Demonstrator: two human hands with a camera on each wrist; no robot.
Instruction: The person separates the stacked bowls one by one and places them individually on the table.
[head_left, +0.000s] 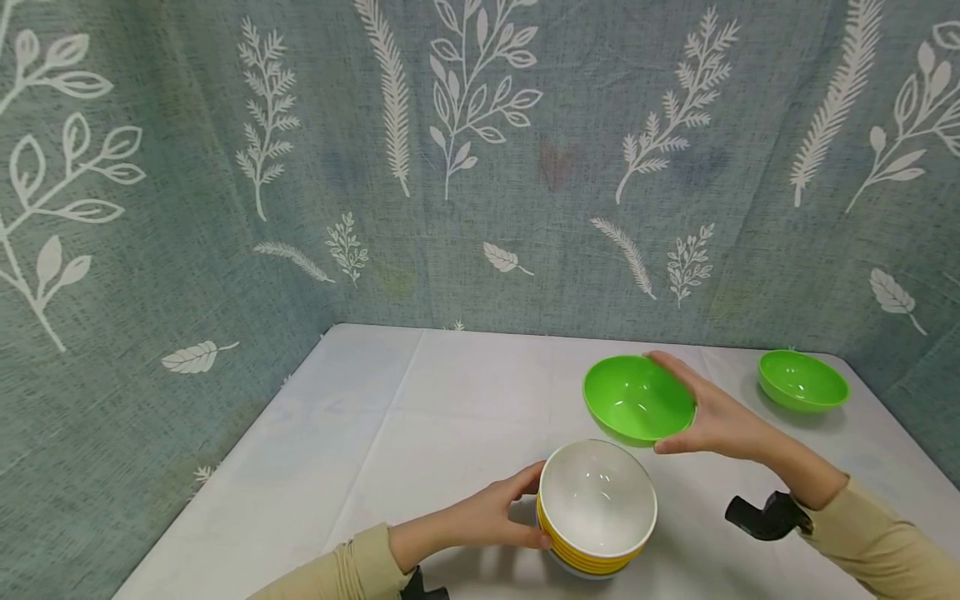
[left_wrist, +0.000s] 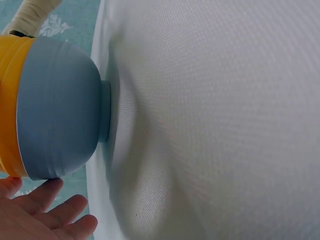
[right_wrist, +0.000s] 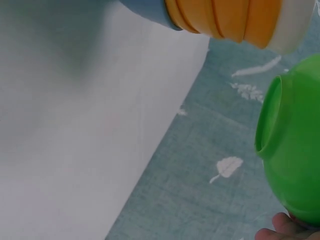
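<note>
A stack of nested bowls stands on the white table, with a white bowl [head_left: 598, 500] on top, several yellow-orange bowls [right_wrist: 227, 17] below it and a blue-grey bowl [left_wrist: 60, 107] at the bottom. My left hand [head_left: 487, 512] holds the stack's left side between thumb and fingers; the left wrist view shows fingertips touching the bowls near the blue-grey rim. My right hand [head_left: 720, 417] grips a bright green bowl [head_left: 637, 400] by its right rim, thumb in front and fingers behind. This bowl hangs in the air, tilted, behind and slightly right of the stack.
Another green bowl [head_left: 802, 382] sits at the table's back right corner. The white cloth-covered table [head_left: 360, 467] ends at grey-green curtains [head_left: 480, 208] with white leaf prints, behind and on both sides. A black wrist mount [head_left: 768, 517] is on the right forearm.
</note>
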